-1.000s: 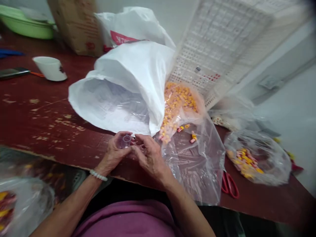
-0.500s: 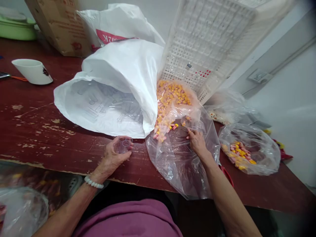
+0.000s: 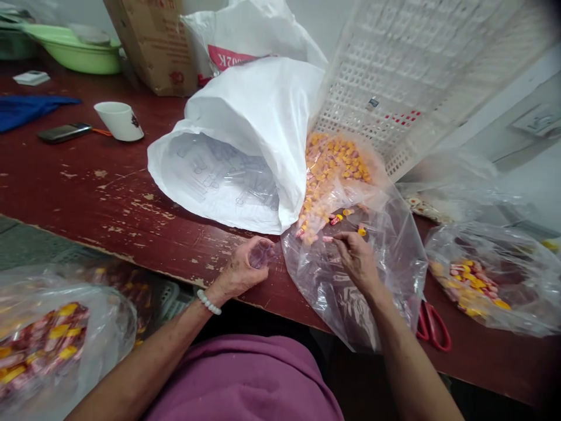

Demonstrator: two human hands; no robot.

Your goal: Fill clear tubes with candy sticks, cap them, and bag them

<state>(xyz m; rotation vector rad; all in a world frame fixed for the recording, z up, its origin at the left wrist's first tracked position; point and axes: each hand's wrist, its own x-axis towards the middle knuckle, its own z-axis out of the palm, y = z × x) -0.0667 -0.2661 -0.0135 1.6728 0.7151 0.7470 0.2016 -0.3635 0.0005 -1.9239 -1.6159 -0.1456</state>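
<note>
My left hand (image 3: 242, 266) is wrapped round a clear plastic tube (image 3: 260, 255), its round opening turned toward me. Between the thumb and fingers of my right hand (image 3: 357, 257) is a tiny pink-and-white bottle (image 3: 327, 239), held over a clear plastic bag (image 3: 307, 292). Small yellow-capped bottles (image 3: 337, 158) are heaped in the back of that bag, and a few lie loose near my right fingers. To the left, a white sack (image 3: 258, 111) lies with its mouth toward me, clear plastic tubes (image 3: 249, 181) inside it.
A white plastic crate (image 3: 394, 76) leans behind the heap. Another clear bag of small bottles (image 3: 475, 280) sits at the right, near red-handled scissors (image 3: 433, 327). A cup (image 3: 118, 121), a phone (image 3: 65, 133) and a green basin (image 3: 79, 51) stand at the left. A filled bag (image 3: 48, 345) is below the table edge.
My right hand has drawn back slightly from the loose bottles and now has a tiny bottle in its fingertips. My left hand still holds the clear tube. The view has swung left.
</note>
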